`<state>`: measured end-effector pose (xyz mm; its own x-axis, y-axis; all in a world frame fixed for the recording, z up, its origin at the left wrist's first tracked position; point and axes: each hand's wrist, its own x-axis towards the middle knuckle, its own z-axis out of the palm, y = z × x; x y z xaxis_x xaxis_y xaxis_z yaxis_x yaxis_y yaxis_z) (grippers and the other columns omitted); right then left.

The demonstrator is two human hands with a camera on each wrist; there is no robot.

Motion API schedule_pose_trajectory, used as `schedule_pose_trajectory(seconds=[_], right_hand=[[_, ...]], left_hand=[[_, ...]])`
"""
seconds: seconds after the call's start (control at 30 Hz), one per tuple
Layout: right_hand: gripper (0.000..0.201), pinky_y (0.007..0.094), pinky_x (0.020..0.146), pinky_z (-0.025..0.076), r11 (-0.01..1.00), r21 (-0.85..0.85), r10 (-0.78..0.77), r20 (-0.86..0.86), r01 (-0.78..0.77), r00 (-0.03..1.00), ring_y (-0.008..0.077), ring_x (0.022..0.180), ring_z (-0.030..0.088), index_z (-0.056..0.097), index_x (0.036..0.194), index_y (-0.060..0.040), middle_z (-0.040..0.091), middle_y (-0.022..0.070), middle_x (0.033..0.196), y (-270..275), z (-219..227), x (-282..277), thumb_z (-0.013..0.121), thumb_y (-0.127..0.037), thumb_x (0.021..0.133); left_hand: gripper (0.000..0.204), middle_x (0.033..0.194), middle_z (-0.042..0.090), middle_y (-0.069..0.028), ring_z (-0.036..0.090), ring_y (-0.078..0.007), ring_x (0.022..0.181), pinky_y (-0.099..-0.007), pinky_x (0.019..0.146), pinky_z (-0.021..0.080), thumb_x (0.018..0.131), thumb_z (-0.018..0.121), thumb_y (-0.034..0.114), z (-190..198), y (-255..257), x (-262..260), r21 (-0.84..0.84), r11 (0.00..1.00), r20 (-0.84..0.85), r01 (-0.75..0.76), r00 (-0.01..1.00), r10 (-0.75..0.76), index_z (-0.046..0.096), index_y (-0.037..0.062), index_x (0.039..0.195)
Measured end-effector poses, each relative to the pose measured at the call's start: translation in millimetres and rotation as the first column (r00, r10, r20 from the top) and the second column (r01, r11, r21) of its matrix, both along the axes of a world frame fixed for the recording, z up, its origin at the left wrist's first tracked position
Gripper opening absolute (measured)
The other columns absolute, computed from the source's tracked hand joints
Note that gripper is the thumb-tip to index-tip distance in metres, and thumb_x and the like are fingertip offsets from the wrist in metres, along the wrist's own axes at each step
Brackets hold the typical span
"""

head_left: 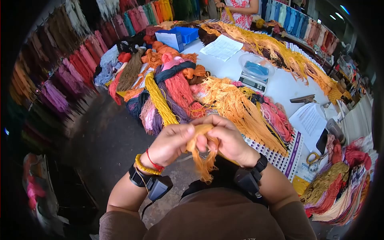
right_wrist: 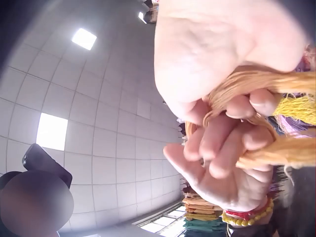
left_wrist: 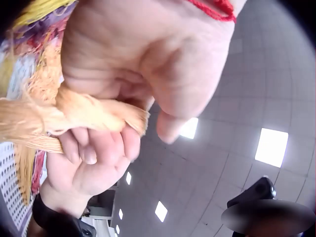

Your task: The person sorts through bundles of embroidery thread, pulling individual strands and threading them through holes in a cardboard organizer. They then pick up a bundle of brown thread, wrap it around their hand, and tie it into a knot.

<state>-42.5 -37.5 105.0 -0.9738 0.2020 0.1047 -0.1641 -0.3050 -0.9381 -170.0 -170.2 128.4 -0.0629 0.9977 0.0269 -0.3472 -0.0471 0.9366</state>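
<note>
A small skein of light orange yarn (head_left: 205, 165) is held by both hands in front of the person's body, its loose ends hanging down. My left hand (head_left: 173, 141) grips it from the left side, thumb across the top. From the right, my right hand (head_left: 231, 139) curls its fingers round the same skein. Seen from the left wrist, a twisted stretch of the yarn (left_wrist: 91, 111) passes between the two hands. In the right wrist view strands of yarn (right_wrist: 242, 84) run under the right palm, and the left fingers (right_wrist: 217, 143) bend around more of it.
Beyond the hands, a white table (head_left: 280, 86) bears heaped skeins, a large orange bundle (head_left: 236, 108), a digital scale (head_left: 253, 82), a blue tray (head_left: 187, 35), papers and scissors (head_left: 313, 159). Skeins hang on racks at left. Another person (head_left: 240, 12) stands across the table.
</note>
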Motion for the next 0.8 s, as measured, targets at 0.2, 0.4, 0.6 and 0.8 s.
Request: schedule_pose_trajectory(seconds=[0.2, 0.4, 0.6, 0.8], right_hand=[[0.020, 0.0225, 0.041, 0.036, 0.898, -0.439, -0.015, 0.062, 0.041, 0.998, 0.0092, 0.045, 0.045, 0.044, 0.101, -0.0054, 0.053, 0.0057, 0.068, -2.1, -21.0, -1.4, 0.040, -0.020, 0.087], [0.035, 0.0214, 0.043, 0.034, 0.969, -0.209, 0.157, 0.127, -0.128, 0.979, 0.0082, 0.047, 0.043, 0.045, 0.102, -0.0087, 0.051, 0.0016, 0.067, 9.0, -45.5, 1.5, 0.052, -0.039, 0.086], [0.036, 0.0280, 0.048, 0.036, 0.721, 0.693, -0.190, 0.153, 0.032, 0.970, 0.0111, 0.050, 0.044, 0.054, 0.077, -0.0032, 0.047, 0.0045, 0.054, 25.9, -58.8, 7.9, 0.055, -0.038, 0.085], [0.040, 0.0309, 0.049, 0.039, 0.690, 0.724, -0.139, 0.130, 0.002, 0.982, 0.0192, 0.052, 0.051, 0.055, 0.074, -0.0013, 0.050, 0.0115, 0.056, 14.4, -64.1, 3.2, 0.055, -0.040, 0.084]], left_hand=[[0.042, 0.105, 0.057, -0.0146, 0.056, -0.0213, 0.098, -0.0328, 0.087, 0.042, 0.093, 0.039, 0.032, 9.2, 3.0, 7.9, 0.053, 0.901, 0.422, -0.430, 0.828, 0.370, 0.054, -0.0053, 0.106], [0.036, 0.060, 0.058, -0.0062, 0.051, -0.0110, 0.048, -0.0218, 0.049, 0.041, 0.091, 0.045, 0.025, 17.8, -18.8, -31.4, 0.012, 0.766, 0.002, -0.642, 0.766, 0.642, 0.058, -0.0002, 0.069], [0.039, 0.047, 0.042, 0.0033, 0.034, -0.0039, 0.043, -0.0222, 0.041, 0.025, 0.086, 0.053, 0.023, 21.0, -55.1, -67.2, 0.103, 0.715, -0.782, -0.692, 0.388, 0.488, 0.050, 0.0025, 0.053], [0.035, 0.050, 0.044, 0.0042, 0.034, -0.0024, 0.045, -0.0207, 0.042, 0.024, 0.085, 0.054, 0.023, 47.5, -83.4, -85.1, 0.189, 0.575, -0.756, -0.796, 0.256, 0.602, 0.051, 0.0048, 0.056]])
